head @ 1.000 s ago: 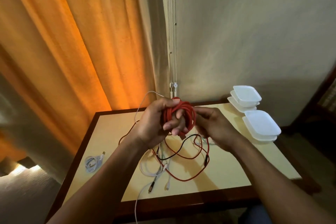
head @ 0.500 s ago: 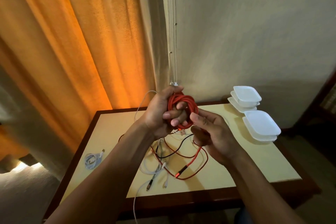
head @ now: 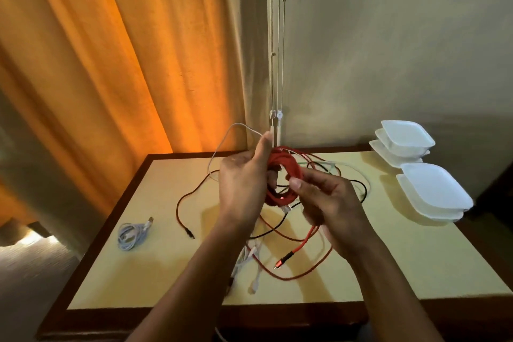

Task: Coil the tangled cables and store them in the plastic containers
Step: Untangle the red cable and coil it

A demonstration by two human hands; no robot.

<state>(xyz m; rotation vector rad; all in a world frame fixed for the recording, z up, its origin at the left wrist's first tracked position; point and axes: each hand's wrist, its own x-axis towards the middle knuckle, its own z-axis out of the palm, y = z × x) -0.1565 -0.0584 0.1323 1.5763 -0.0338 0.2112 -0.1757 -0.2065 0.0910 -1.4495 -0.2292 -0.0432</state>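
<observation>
The right hand (head: 330,203) has moved up against the coil since half a second earlier, and its thumb and fingers now pinch the right side of the loops. The left hand (head: 244,183) grips the bright red braided cable (head: 283,172), which is wound into a thick round coil. Its fingers curl through the coil's centre and its thumb points up. Both hands hold the coil in the air above the cream, dark-wood-edged worktop (head: 416,258). The cable's loose tail drops from under the right hand and ends in a red plug (head: 281,260). Beneath lies a tangle of thin dark red, black and white cables (head: 251,254). A coiled pale blue cable (head: 130,233) lies apart at the left. White plastic containers (head: 433,189) are stacked along the right edge.
</observation>
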